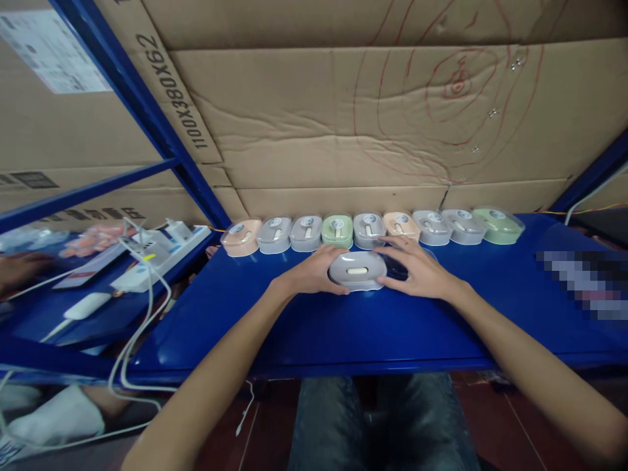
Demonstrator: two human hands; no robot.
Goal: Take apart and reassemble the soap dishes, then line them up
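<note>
A grey oval computer mouse in a clear plastic shell (358, 270) lies on the blue shelf surface (343, 327) in front of me. My left hand (314, 273) grips its left end, and my right hand (417, 269) rests against its right side with fingers spread over a dark object that is mostly hidden. Behind them, a row of several packaged mice (367, 230) in peach, grey and green lines the back edge against the cardboard.
A cardboard wall (373, 118) closes off the back. Blue rack beams (147, 124) slant at left. A white power strip with cables (157, 255) lies on the left shelf, where another person's hand (19, 269) shows. A blurred patch (583, 281) sits at right.
</note>
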